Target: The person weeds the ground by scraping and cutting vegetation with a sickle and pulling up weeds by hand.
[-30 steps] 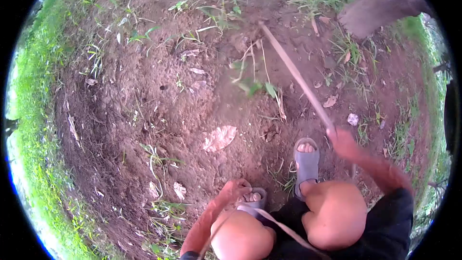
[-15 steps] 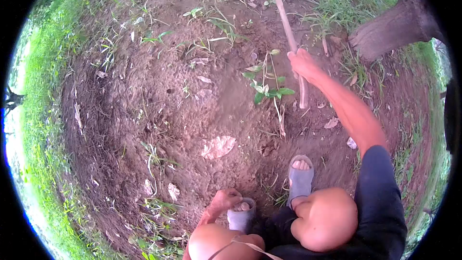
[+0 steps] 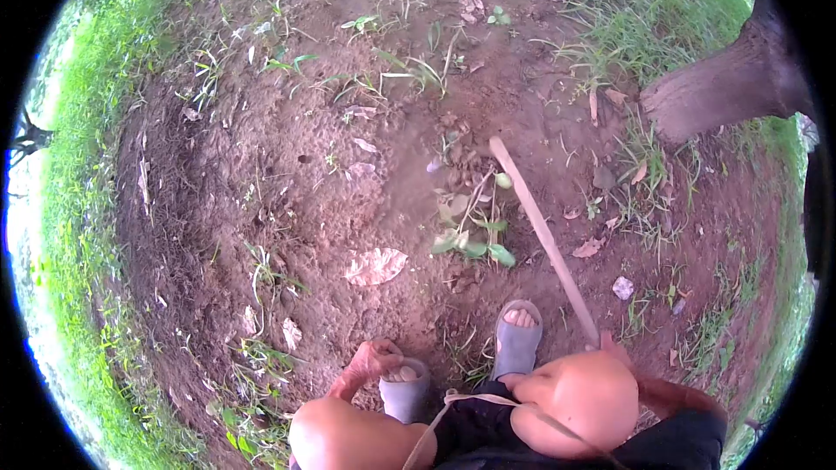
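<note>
My right hand (image 3: 614, 350), partly hidden behind my right knee, is closed around the near end of a long wooden handle (image 3: 547, 239). The handle slants away to the left, and its far end meets loosened soil; I cannot make out a blade there. Just left of it lies a leafy plant (image 3: 475, 239), its stems bent over on the dirt. My left hand (image 3: 376, 360) hangs by my left sandal (image 3: 405, 396) with its fingers curled in and nothing visible in them.
A tree trunk (image 3: 723, 91) leans in at the upper right. My right sandal (image 3: 519, 348) is planted near the handle. A large dry leaf (image 3: 376, 266) and a pale stone (image 3: 623, 287) lie on the bare soil. Grass (image 3: 83, 209) borders the left.
My right hand has pulled the wooden handle back toward my right knee. The leafy plant has shifted nearer, with soil disturbed behind it. My left hand stays by the left sandal.
</note>
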`<state>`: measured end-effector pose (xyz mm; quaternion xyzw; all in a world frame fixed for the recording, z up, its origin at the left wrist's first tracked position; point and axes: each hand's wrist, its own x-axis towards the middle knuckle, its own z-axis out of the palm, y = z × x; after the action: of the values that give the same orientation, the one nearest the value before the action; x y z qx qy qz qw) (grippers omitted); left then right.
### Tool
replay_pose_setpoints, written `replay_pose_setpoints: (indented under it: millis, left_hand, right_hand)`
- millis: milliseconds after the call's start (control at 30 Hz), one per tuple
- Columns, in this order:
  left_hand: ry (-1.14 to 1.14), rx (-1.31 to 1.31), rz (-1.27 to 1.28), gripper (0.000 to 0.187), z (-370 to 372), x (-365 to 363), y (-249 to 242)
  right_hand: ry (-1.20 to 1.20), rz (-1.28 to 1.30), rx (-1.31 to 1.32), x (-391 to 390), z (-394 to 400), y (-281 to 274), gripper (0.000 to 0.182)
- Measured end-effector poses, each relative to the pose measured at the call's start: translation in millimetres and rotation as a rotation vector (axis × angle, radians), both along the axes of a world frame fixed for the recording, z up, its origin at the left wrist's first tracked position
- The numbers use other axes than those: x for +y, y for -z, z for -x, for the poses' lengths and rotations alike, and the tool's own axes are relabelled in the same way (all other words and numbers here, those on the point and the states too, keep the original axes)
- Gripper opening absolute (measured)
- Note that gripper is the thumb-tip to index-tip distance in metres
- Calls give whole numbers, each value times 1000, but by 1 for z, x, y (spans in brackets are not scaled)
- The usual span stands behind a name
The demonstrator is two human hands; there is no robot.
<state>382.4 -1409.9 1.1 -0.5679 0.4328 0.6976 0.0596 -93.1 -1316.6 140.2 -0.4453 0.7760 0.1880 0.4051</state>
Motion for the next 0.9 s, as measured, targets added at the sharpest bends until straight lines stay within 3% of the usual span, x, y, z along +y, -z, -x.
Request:
replay_pose_setpoints:
  millis: [167,233,300,400,433,467,533,633,700,733,833,900]
  left_hand:
    - [22,25,-12,19,-3,-3,9]
    - [38,15,18,19,-2,-3,12]
    - [70,0,43,19,-2,0,10]
    - [109,8,102,21,-8,-1,8]
    - [96,-31,130,21,-9,2,5]
    - [87,-65,149,21,-10,10,4]
    - [68,-123,197,22,-8,16,3]
    - [23,-155,234,22,4,24,7]
    - [-253,-103,18,21,2,34,7]
    - [-274,-99,4,21,2,38,8]
    - [-150,-145,87,22,2,27,4]
    - [-81,-175,-18,25,1,21,2]
  right_hand:
    - [-245,430,-41,-84,29,52,28]
    - [-257,503,-225,-150,15,33,32]
    - [-22,279,-282,-236,-18,30,34]
    - [-71,454,-350,-360,-48,54,31]
    - [-303,591,-265,-399,-58,57,35]
    - [-8,542,-421,-412,-75,31,39]
    - [18,659,-308,-435,-97,48,35]
    - [-133,688,-330,-404,-93,69,32]
    - [-38,677,-448,-348,-75,86,25]
    - [38,561,-472,-315,-69,63,17]
    - [-138,429,-314,-197,-23,66,22]
    - [-186,275,-209,-119,9,60,27]
